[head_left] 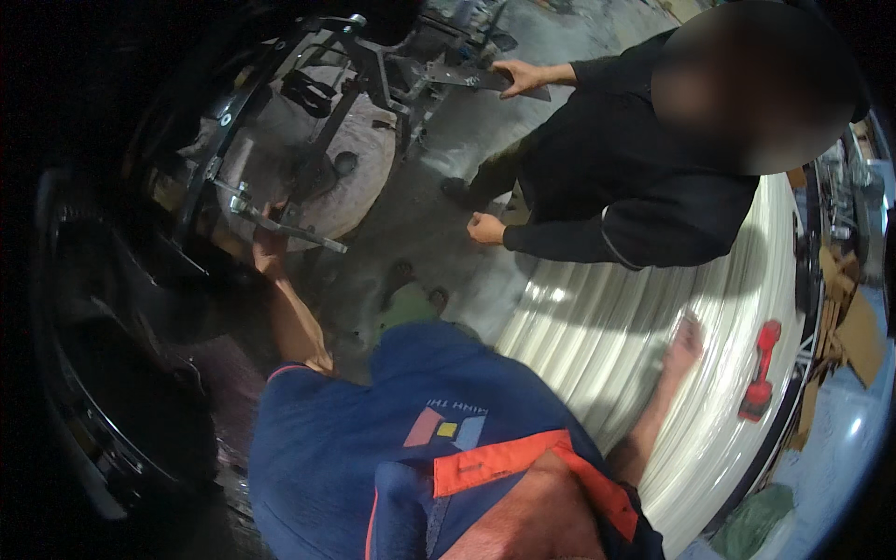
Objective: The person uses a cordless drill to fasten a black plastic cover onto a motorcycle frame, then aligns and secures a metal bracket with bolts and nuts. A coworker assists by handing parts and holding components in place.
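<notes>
My left hand [270, 245] reaches to the dark metal frame [327, 140] at the left. Its fingers close round a lower bar of that frame, partly hidden behind a bright metal rod [299, 233] with a bolt-like end. My right hand [687, 342] lies on a large roll of glossy white material [597, 327], fingers stretched out but a little blurred. Across from me, a co-worker in dark clothes holds a flat metal bar [476, 78] at the frame with one hand [523, 77]. Their other hand [486, 229] hangs above the floor, fingers curled.
A red cordless power tool [763, 371] lies on the white roll at the right. Behind the frame is a pale round disc [359, 177]. Cardboard pieces [854, 336] are heaped at the far right. Black machine parts [121, 373] fill the left side. Grey floor [439, 243] shows between us.
</notes>
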The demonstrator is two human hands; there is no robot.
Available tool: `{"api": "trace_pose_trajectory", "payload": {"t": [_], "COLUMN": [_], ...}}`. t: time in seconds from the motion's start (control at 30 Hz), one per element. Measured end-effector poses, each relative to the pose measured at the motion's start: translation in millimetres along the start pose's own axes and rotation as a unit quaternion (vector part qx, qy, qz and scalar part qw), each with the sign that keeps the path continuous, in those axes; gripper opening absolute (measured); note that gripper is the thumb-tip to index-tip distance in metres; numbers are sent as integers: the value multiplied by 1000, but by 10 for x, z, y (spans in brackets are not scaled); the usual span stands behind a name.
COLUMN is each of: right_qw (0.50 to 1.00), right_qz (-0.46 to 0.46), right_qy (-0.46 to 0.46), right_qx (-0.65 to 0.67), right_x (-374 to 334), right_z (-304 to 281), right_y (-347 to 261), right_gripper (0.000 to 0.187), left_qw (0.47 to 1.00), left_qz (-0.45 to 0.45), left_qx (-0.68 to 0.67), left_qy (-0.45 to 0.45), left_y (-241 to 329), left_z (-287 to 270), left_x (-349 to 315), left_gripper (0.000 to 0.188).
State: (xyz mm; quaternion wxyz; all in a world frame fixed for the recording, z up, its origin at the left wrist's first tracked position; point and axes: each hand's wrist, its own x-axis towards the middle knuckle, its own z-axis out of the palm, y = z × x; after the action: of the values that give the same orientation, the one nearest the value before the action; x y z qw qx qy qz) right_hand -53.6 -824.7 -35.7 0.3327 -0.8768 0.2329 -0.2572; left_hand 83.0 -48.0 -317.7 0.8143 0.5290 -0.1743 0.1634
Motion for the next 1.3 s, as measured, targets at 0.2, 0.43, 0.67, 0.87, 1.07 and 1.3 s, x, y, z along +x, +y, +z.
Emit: {"api": "trace_pose_trajectory", "payload": {"t": [0.2,0.43,0.67,0.87,1.07,1.3], "right_qw": [910,837,792,776,793,773], "right_qz": [-50,-45,-25,66,88,123], "right_qy": [-410,-526,-568,-569,-544,-567], "right_qx": [37,141,220,265,259,256], "right_x": [-1162,-1566,-2058,-2292,-2373,-2422], "right_z": [1872,3199,4238,4742,4889,4916], "right_y": [-907,-2118,-3022,-3350,-3311,-3172], "right_gripper": [29,28,34,32,28,23], "left_qw": [995,994,983,972,995,969], "left_qz": [-52,-100,-79,-39,-93,-211], "left_qx": [-65,17,51,231,-14,-39], "left_qy": [51,28,155,-26,37,125], "left_y": [-143,-303,-20,123,-23,115], "left_z": [-204,-395,333,191,164,212], "left_x": [-163,-154,-38,106,-36,-56], "left_gripper": [54,95,80,46,50,46]}}
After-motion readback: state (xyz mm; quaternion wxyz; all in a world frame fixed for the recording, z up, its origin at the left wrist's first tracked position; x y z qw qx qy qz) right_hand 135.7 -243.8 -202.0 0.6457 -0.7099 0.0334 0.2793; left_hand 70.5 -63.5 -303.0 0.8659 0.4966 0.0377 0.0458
